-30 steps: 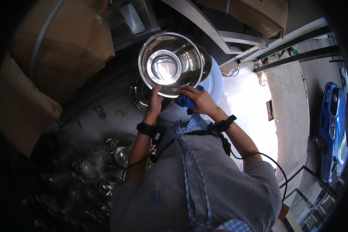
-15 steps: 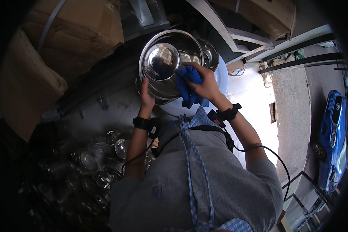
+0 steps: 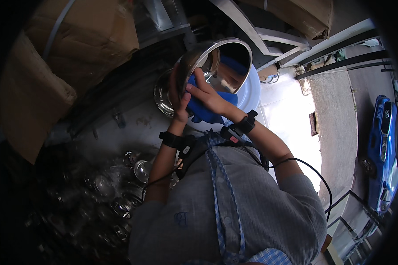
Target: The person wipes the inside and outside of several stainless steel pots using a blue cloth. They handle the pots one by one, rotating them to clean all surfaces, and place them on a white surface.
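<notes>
Steel bowl (image 3: pixel 217 67) is leaning, left hand (image 3: pixel 179 100) pinching its wall, right hand (image 3: pixel 211 99) clutching blue cloth (image 3: pixel 208 114) alongside; slickness is risking a drop.

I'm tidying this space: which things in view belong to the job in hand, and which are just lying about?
Job in hand:
metal bowl, held by the left hand
blue cloth, in the right hand

Apparently just lying about:
large cardboard box, upper left
metal frame, top
metalware, lower left (perhaps)

Blue cloth (image 3: pixel 208 111) touches a tilted, shiny bowl (image 3: pixel 222 80)
</notes>
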`<state>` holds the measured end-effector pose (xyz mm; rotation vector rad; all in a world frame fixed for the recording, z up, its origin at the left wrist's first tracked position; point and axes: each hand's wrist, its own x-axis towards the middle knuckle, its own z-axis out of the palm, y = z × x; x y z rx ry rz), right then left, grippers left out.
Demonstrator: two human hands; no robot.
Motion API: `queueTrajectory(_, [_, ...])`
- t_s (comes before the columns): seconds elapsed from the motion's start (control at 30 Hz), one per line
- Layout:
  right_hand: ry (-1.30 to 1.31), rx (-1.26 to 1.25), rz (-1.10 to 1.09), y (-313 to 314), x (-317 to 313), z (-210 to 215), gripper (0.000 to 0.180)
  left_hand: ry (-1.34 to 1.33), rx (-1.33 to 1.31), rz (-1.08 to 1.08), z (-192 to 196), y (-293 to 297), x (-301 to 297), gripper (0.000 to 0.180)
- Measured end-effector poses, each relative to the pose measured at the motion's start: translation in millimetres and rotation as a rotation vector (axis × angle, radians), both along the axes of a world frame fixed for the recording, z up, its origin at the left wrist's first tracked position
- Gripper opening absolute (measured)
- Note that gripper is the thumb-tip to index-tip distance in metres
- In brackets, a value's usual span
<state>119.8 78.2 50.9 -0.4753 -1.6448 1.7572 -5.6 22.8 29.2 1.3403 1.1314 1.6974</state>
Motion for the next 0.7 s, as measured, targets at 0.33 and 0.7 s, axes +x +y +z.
queueTrajectory(0.33, [-0.969, 0.991, -0.479, 10.0, 27.0, -39.1, 0.037, 0.060, -0.026, 0.001, 26.6, 0.2, 0.1, 0.102])
queueTrajectory(0.7, [-0.045, 0.064, -0.106, -15.0, 6.5, -1.7, 0.044, -0.039, -0.025, 0.069, 22.6, -5.4, 12.5, 0.095])
